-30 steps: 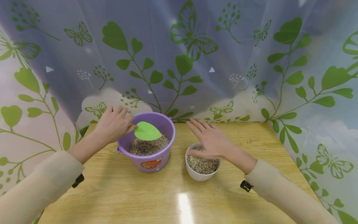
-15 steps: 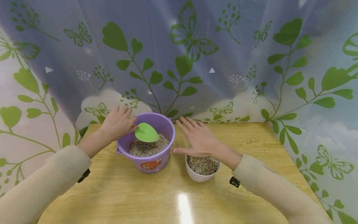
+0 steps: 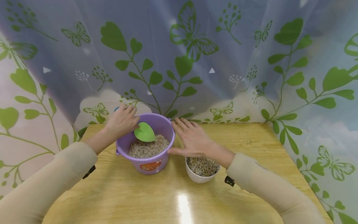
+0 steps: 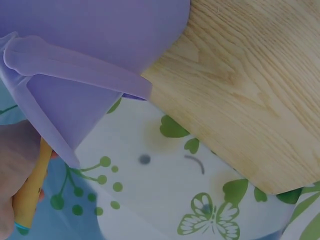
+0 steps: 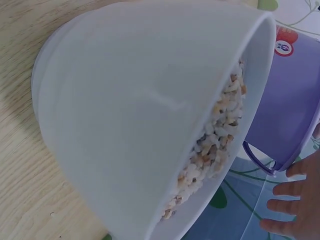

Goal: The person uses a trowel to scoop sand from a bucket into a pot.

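In the head view my left hand (image 3: 123, 119) grips a small shovel with a green blade (image 3: 144, 132). Its blade sits inside the purple bucket (image 3: 135, 163), low over the gravel (image 3: 148, 150) and perhaps touching it. The left wrist view shows the shovel's yellow handle (image 4: 32, 192), blue at its end, in the curled fingers. My right hand (image 3: 193, 138) is spread with straight fingers at the bucket's right rim; whether it touches the rim I cannot tell. Beneath the right wrist stands a white bowl (image 3: 197, 178) heaped with gravel (image 3: 203, 166).
Both vessels stand on a wooden table (image 3: 139, 199). A curtain (image 3: 156, 62) printed with leaves and butterflies hangs right behind the table's back edge. The bucket's carrying handle (image 4: 85, 70) hangs down its side in the left wrist view.
My right hand has moved left from over the bowl to the bucket's rim. The left hand has shifted slightly right, and the shovel blade has tipped down toward the gravel in the bucket.
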`<state>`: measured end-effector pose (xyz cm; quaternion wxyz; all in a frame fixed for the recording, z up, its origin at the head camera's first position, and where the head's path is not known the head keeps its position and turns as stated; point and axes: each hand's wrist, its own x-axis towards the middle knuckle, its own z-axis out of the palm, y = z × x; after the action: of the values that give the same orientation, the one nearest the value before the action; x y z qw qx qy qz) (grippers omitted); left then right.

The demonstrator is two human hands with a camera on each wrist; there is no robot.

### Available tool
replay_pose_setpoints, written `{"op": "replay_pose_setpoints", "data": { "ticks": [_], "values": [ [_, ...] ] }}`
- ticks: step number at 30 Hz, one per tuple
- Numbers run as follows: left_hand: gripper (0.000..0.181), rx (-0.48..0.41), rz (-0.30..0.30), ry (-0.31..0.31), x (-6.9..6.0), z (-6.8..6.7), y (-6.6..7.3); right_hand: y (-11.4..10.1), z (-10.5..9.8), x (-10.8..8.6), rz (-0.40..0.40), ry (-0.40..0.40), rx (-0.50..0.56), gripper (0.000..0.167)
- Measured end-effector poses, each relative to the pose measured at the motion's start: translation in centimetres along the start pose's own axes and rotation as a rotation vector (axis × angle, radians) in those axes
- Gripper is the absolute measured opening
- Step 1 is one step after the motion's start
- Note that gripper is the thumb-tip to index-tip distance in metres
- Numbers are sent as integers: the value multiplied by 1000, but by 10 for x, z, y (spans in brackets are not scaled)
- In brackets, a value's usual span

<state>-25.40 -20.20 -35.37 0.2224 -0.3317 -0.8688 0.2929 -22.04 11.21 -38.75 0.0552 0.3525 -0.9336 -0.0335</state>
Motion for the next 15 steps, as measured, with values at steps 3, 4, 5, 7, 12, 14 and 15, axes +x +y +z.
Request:
{"op": "replay_pose_setpoints", "data": {
  "ticks": [3,4,5,7,12,14,15],
  "values": [
    [46,15,-2,9,3,2,1,-1,0,1,-2,9,-3,123],
    [46,20,-2,9,4,2,2,-2,1,1,0,11,-7,121],
    [46,26,-2,8,5,3,2,-2,1,2,2,12,-10,119],
    [46,38,1,3,7,3,3,-2,1,2,4,19,-14,116],
    [46,79,22,-16,11,4,7,-3,3,4,13,19,-18,115],
    [47,95,28,-19,12,4,8,-3,3,4,18,9,-11,115],
    [47,103,30,-19,13,5,9,-3,2,4,20,5,-10,116]
  ]
}}
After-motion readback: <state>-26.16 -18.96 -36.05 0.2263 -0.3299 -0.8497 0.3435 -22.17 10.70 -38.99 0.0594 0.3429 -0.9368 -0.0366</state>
